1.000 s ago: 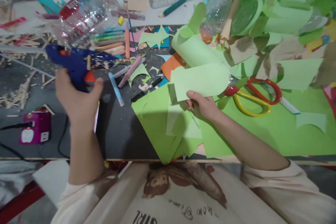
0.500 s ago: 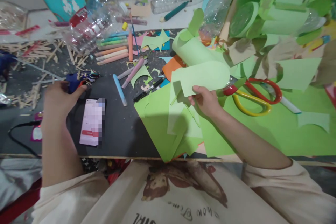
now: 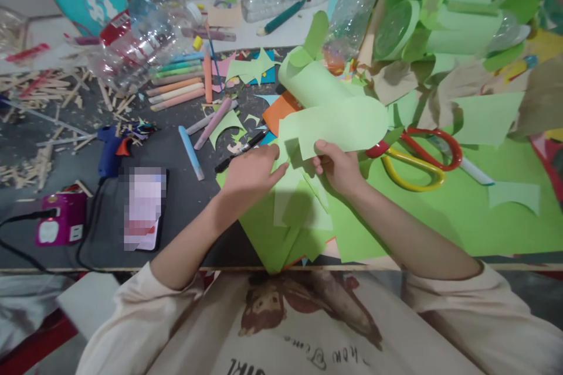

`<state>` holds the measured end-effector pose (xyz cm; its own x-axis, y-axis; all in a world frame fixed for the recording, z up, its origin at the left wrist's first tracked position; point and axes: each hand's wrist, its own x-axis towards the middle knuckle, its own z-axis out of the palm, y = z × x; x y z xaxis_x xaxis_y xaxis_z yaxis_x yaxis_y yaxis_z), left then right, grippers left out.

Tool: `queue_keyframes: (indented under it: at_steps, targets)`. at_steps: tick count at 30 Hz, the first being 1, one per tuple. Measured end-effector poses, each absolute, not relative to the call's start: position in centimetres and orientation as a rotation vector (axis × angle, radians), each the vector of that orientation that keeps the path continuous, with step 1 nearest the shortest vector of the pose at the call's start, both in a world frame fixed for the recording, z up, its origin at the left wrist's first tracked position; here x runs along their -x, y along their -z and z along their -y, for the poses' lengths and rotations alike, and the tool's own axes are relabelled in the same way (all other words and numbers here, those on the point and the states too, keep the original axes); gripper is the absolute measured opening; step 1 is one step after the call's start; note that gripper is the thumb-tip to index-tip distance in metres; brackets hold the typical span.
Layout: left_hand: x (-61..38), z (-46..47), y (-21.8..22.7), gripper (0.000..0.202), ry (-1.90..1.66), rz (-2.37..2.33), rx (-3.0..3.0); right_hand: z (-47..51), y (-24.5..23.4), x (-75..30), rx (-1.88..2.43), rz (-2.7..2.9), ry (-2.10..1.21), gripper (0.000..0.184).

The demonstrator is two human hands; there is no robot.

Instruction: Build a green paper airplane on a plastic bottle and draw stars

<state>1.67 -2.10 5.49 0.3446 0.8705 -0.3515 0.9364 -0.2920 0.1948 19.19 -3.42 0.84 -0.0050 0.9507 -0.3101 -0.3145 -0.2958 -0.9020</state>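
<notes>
My right hand point(image 3: 338, 169) is closed on the lower edge of a light green paper cut-out point(image 3: 347, 126) with a rounded end, held just above the table. My left hand point(image 3: 248, 174) is at the cut-out's lower left corner, thumb and fingers pinched together on the paper's edge. Under both hands lie darker green paper sheets point(image 3: 268, 234) that overhang the table's front edge. A blue glue gun point(image 3: 109, 145) lies on the dark tabletop to the left, away from both hands.
A phone point(image 3: 143, 208) and a pink plug block point(image 3: 59, 225) with black cables lie at the front left. Red and yellow scissors point(image 3: 417, 158) rest on green paper at right. Chalk sticks point(image 3: 176, 85), a black marker point(image 3: 240, 151), plastic bottles point(image 3: 141, 35) and wood sticks point(image 3: 39, 94) crowd the back.
My left hand set the glue gun down on the left of the table, let go of it and moved right to the paper cut-out. My right hand stayed holding the cut-out.
</notes>
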Motion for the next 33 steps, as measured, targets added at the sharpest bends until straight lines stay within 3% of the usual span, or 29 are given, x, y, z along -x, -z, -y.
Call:
queue_keyframes:
  at_steps: [7, 17, 22, 33]
  targets:
    - [-1.7, 1.9, -2.7, 0.009, -0.062, -1.554, -2.293, 3.4, -0.8, -19.4, 1.182, 0.926, -1.533, 0.051]
    - [-1.0, 1.8, -1.8, 0.017, -0.838, -1.314, -1.547, 3.1, -1.9, -18.8, 1.159, 0.852, -1.568, 0.051]
    - [-1.6, 1.9, -1.6, 0.014, -0.946, -1.141, -1.166, 3.3, -1.6, -18.8, 1.121, 0.854, -1.55, 0.052]
    - [-1.6, 1.9, -0.6, 0.034, -0.995, -1.107, -1.066, 3.6, -1.4, -19.4, 1.157, 0.847, -1.57, 0.049]
